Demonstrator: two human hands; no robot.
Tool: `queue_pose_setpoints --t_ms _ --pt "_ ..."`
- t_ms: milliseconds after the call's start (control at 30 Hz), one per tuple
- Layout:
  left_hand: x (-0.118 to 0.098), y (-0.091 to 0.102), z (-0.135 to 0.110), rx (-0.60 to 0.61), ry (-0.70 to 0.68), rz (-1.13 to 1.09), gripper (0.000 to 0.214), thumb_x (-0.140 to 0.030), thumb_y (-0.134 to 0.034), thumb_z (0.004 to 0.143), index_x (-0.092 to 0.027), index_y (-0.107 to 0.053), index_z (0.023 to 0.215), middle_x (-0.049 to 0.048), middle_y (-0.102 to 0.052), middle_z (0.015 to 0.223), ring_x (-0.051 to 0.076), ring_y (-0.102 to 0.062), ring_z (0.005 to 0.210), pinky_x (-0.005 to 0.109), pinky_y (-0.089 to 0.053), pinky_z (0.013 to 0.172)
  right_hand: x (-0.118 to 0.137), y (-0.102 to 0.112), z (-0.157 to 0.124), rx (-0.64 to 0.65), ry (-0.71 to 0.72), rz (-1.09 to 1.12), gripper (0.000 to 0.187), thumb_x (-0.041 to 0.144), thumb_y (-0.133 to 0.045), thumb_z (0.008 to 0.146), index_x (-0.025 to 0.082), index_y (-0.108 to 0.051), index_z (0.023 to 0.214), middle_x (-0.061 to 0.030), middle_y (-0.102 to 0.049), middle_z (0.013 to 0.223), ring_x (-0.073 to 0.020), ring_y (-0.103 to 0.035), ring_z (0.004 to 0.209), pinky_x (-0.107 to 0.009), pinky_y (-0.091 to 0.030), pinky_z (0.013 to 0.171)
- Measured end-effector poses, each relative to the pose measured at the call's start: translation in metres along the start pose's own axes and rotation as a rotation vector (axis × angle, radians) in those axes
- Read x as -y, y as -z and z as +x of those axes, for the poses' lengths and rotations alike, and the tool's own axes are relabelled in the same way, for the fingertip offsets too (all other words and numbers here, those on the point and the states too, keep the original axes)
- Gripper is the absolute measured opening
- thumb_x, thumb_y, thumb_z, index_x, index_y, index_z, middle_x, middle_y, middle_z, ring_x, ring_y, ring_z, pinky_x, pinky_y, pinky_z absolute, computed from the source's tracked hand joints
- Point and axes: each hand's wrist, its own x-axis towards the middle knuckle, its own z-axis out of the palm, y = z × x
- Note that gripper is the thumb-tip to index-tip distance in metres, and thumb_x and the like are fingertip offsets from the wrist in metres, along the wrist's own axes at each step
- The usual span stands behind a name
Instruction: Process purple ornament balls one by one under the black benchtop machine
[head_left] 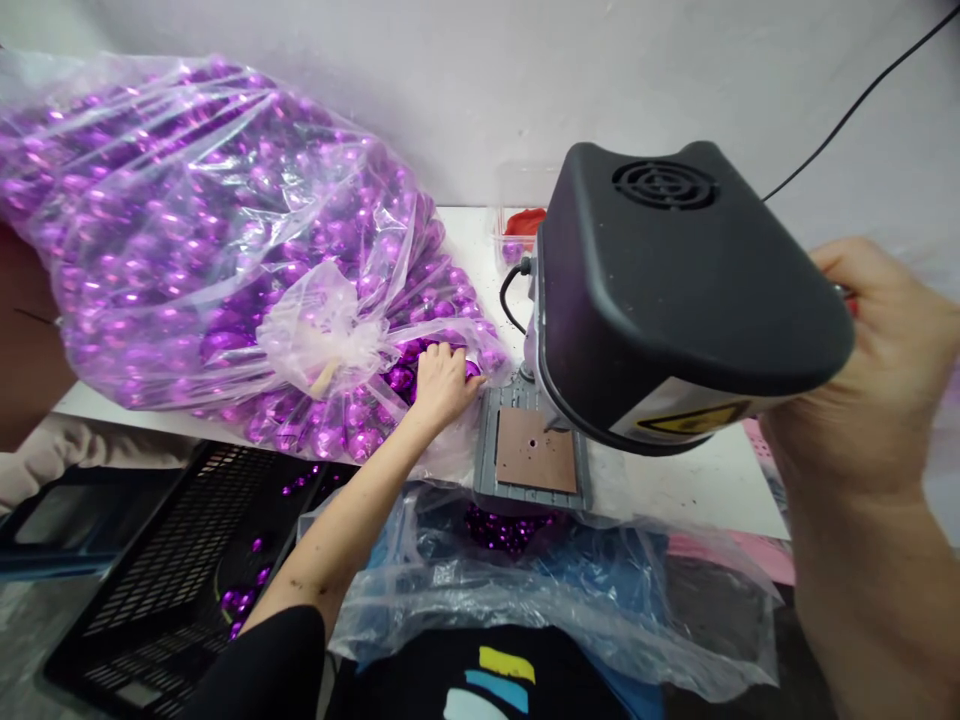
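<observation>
White tabletop (675, 490): your left hand (444, 384) curls over purple balls (401, 378) — likely light, slick, brittle; cup their sides — can't tell whether it or your right hand (881, 360) grips.

Plain off-white wall (450, 80) behind a white tabletop (720, 480), with a thin black cable (855, 103) slanting across the upper right. There's a clear plastic tub (517, 185) at the back with something red (523, 222) in it, no clue what. Black mesh-sided crate (142, 590) sits lower left, crumpled beige fabric (97, 445) near it.
</observation>
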Motion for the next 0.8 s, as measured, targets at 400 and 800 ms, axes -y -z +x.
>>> queue_pose_setpoints --t_ms 400,800 --pt "0.01 -0.001 -0.098 0.509 0.337 -1.863 0.058 -0.049 -0.071 0.088 -0.03 -0.051 0.139 0.0068 -0.072 0.112 0.023 -0.075 0.091 0.03 -0.057 0.07 0.003 -0.001 0.001 -0.012 0.014 -0.038 0.023 0.029 -0.062 0.086 0.011 -0.059 0.072 0.0034 -0.044 0.06 0.0021 -0.036 0.058 -0.014 -0.024 0.051" --pt "-0.015 -0.024 -0.096 0.372 0.349 -1.704 0.054 -0.035 -0.086 0.073 -0.017 -0.069 0.121 0.0107 -0.074 0.115 0.023 -0.07 0.104 0.037 -0.052 0.096 0.007 -0.002 0.002 0.007 -0.005 -0.031 0.032 0.037 -0.065 0.085 0.009 -0.059 0.071 0.0038 -0.039 0.059 0.0032 -0.032 0.058 -0.012 -0.02 0.049"
